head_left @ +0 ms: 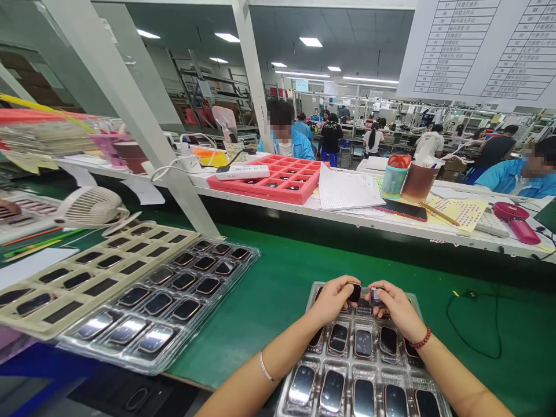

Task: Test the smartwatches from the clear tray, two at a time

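Above the far rows of a clear plastic tray (320,360), my left hand (332,301) is closed with thumb and fingers on a dark-screened smartwatch body (355,293). Close beside it, my right hand (397,310) grips another smartwatch body (377,297), whose small screen is lit. The two held pieces are apart. Below my hands, the tray's pockets hold several strapless smartwatch bodies (363,343) with dark screens and gold-coloured rims. My forearms and hands cover some of the pockets.
To the left lies a second clear tray (217,313) of watch bodies, beside a beige foam tray (125,255) partly filled with them. A white fan (89,207) stands behind. The raised shelf holds a red foam tray (299,197), papers (347,188) and cups (395,178). A cable (473,347) lies right.
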